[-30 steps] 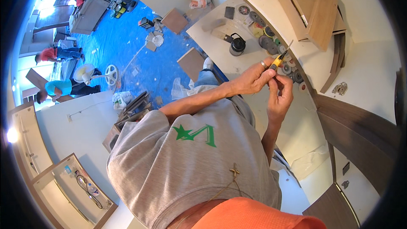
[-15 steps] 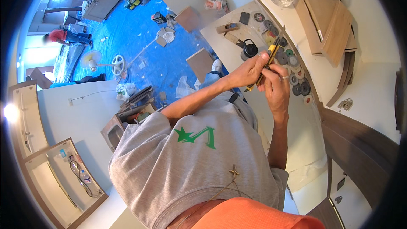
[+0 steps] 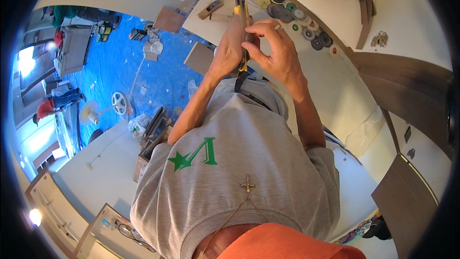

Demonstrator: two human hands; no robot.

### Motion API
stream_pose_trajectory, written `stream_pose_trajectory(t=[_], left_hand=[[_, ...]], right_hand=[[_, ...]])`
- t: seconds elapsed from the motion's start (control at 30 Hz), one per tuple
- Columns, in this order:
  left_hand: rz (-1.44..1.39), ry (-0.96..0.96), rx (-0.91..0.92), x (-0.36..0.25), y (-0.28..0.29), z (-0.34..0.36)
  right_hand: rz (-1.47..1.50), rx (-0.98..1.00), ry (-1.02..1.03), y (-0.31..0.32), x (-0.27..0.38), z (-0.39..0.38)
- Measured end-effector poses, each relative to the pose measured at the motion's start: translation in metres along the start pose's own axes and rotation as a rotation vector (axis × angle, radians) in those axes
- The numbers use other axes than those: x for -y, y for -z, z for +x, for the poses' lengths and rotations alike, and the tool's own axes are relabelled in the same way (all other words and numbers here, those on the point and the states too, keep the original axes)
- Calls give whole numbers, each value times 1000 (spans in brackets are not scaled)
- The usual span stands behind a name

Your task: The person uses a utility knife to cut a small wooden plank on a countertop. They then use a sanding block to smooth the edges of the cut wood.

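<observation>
Yellow plastic shows at both ends of the utility knife [image 3: 243, 29], which now stands nearly upright between the two hands, raised in front of the chest. A second ago it was held lower and slanted, out over the row of discs [image 3: 292, 17] on the counter [image 3: 335, 81]; since then both hands have drawn in and lifted, and the knife has turned end-up.

The left hand [image 3: 225, 52] is wrapped closed around the body of the knife from the left side. The right hand [image 3: 275, 50] is curled against it from the right, its fingertips [image 3: 254, 43] pinching at the middle of the handle, as if working the slide or the blade; which part exactly they press is too small to tell.

By this look the work has moved from holding the tool out to handling it close up, with both hands busy on the knife alone. Nothing on the counter is touched; the discs and the small wooden block [image 3: 211, 9] lie well apart from the hands.
</observation>
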State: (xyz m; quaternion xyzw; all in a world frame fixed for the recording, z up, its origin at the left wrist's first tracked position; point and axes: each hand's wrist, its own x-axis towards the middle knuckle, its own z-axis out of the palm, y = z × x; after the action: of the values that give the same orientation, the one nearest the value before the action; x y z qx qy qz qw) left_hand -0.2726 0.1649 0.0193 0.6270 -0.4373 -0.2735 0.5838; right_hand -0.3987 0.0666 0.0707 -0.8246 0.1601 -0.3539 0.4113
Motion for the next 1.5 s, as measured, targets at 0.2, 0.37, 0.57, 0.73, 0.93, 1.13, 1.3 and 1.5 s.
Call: stream_pose_trajectory(t=[0.2,0.37,0.57,0.73,0.93,1.13,1.3,1.5], left_hand=[[-348,323,-6,-9,-16,-3],[-283,262,98,-5,-15,-1],[-274,219,161,-8,-23,2],[-362,283,204,-19,-25,1],[-485,319,169,-23,-33,1],[-597,537,133,-32,-37,-6],[-541,630,193,-38,-35,-3],[-463,569,208,-44,-37,2]], right_hand=[[-88,5,196,9,-6,-10],[-124,-37,125,14,-9,-21],[-167,-36,20,20,-7,-29],[-168,-29,49,22,-7,-32],[-224,34,120,28,-4,-36],[-225,64,176,32,-5,-40],[-199,99,186,37,-11,-43],[-188,69,148,37,-13,-45]])
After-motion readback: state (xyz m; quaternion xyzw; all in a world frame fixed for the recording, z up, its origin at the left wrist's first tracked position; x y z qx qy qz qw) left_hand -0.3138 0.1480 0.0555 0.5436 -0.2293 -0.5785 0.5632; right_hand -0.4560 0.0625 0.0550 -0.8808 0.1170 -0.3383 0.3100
